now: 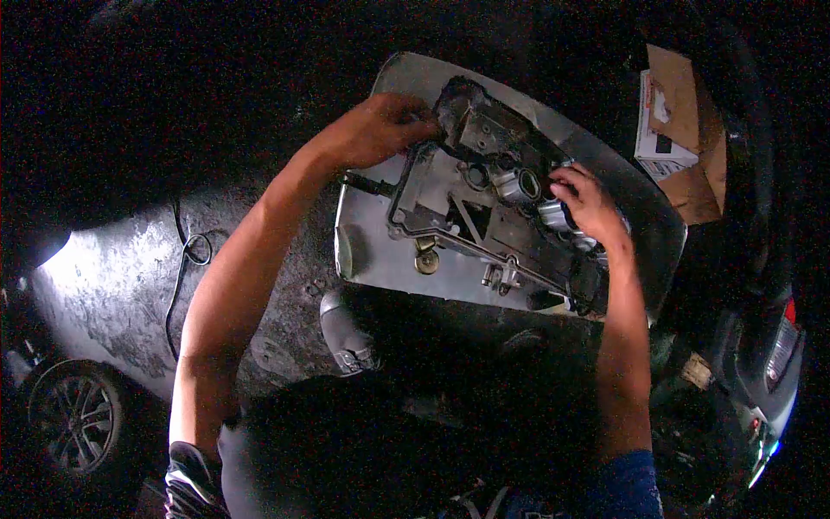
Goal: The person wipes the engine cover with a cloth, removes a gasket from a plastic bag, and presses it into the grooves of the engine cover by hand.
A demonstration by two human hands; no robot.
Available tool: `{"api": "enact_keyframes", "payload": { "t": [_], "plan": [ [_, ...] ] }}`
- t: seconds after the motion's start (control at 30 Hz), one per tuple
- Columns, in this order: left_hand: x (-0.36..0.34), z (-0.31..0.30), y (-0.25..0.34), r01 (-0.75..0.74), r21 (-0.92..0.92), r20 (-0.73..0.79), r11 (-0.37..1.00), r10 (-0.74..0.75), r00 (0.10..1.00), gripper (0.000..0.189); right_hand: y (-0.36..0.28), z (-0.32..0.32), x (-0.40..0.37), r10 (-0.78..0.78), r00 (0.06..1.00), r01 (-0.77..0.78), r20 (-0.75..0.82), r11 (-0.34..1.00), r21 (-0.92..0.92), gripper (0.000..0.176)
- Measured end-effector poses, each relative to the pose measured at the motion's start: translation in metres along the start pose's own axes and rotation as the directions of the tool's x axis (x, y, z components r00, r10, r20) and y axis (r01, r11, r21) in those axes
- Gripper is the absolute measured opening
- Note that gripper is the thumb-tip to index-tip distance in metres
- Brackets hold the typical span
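A grey metal engine cover (424,186), with its hollow side up and a dark gasket along its rim, lies tilted on a pale panel. My left hand (393,130) is closed at the upper left edge of the cover, fingers bent against the rim. Over the cover's right half is my right hand (588,203), fingers curled together beside shiny metal cylinders (517,185); what its fingertips hold, if anything, is hidden. A round brass-coloured part (426,261) and a small metal fitting (504,275) sit along the cover's near side.
The pale panel (367,233) supports the cover above a stained floor (285,303). An opened cardboard box (679,99) stands to the right. A black cable (177,303) runs along the floor at left, near a car wheel (76,415). My shoe (346,333) is close to the panel. A car's rear light (782,346) shows at right.
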State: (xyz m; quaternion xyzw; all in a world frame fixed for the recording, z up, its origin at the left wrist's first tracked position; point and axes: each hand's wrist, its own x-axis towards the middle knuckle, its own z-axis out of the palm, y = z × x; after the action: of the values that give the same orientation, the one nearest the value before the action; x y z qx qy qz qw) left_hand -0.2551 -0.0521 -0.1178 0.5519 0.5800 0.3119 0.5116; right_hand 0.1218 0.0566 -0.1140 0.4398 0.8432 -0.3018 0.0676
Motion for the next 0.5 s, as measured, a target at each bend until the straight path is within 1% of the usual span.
{"api": "enact_keyframes", "payload": {
  "t": [0.03,0.13,0.23,0.33,0.43,0.47,0.5],
  "plan": [
    [-0.001,0.0,0.001,-0.004,-0.024,-0.012,1.0,0.004,1.0,0.037,0.0,-0.004,-0.001,-0.015,1.0,0.015,-0.006,1.0,-0.002,0.033],
    [0.002,0.004,0.004,0.021,-0.097,-0.051,0.995,-0.026,0.998,0.039,-0.032,-0.029,-0.025,0.038,0.987,-0.059,-0.155,0.989,-0.138,0.029],
    [0.004,0.006,0.01,0.02,-0.12,-0.031,0.993,-0.024,0.999,0.039,-0.08,-0.052,-0.047,-0.125,0.969,0.081,-0.211,0.975,-0.207,0.025],
    [0.011,0.006,0.0,-0.015,-0.017,0.012,1.0,0.015,1.0,0.037,-0.126,-0.062,-0.058,-0.194,0.947,0.17,-0.254,0.979,-0.114,0.019],
    [0.01,0.009,0.001,-0.027,-0.099,0.04,0.995,0.031,0.999,0.039,-0.14,-0.045,-0.058,-0.349,0.888,0.336,-0.301,0.937,-0.095,0.017],
    [0.01,0.011,0.002,-0.027,-0.013,0.01,1.0,0.027,1.0,0.041,-0.142,-0.04,-0.057,-0.388,0.87,0.378,-0.305,0.921,-0.095,0.017],
    [0.01,0.014,0.004,-0.024,0.072,-0.02,0.997,0.026,0.999,0.043,-0.145,-0.035,-0.057,-0.363,0.89,0.357,-0.276,0.931,-0.072,0.017]
  ]
}}
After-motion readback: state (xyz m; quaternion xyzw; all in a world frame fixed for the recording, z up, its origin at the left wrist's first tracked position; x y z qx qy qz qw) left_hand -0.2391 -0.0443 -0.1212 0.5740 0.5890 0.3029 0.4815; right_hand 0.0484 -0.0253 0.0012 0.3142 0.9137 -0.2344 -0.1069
